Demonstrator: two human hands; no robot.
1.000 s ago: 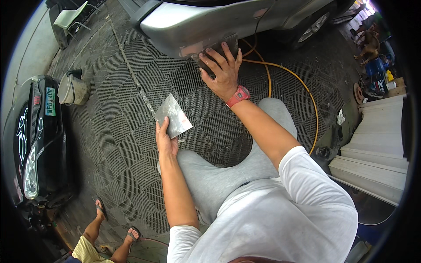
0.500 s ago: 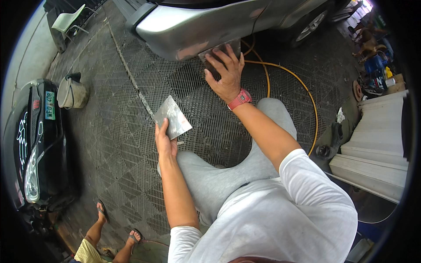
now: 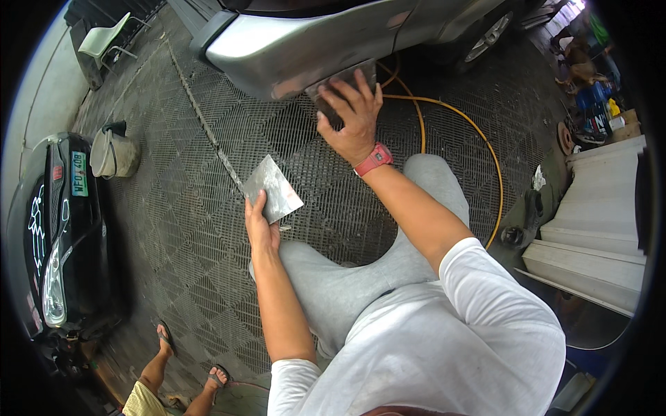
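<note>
My left hand (image 3: 259, 225) grips a thin square metal sheet (image 3: 275, 188) by its lower left side, thumb on top. Whitish smears show on the sheet's upper face. My right hand (image 3: 354, 118), with a red watch at the wrist, spreads its fingers over a dark grey flat plate (image 3: 320, 89), holding it at the lower edge of the silver car's bumper (image 3: 305, 59). A dull pinkish patch (image 3: 287, 87) marks the bumper just left of that plate. The underside of the plate, and how firmly it meets the bumper, are hidden.
A yellow-orange hose (image 3: 463, 114) loops over the dark grated floor mats (image 3: 201, 201) right of my knee. At left stand a dirty white bucket (image 3: 116, 154), a black car (image 3: 69, 243) and a pale chair (image 3: 104, 38). Another person's sandalled feet (image 3: 216, 376) show at lower left.
My right hand and the plate have shifted slightly left and toward me along the bumper's lower edge. My left hand keeps the metal sheet in nearly the same place.
</note>
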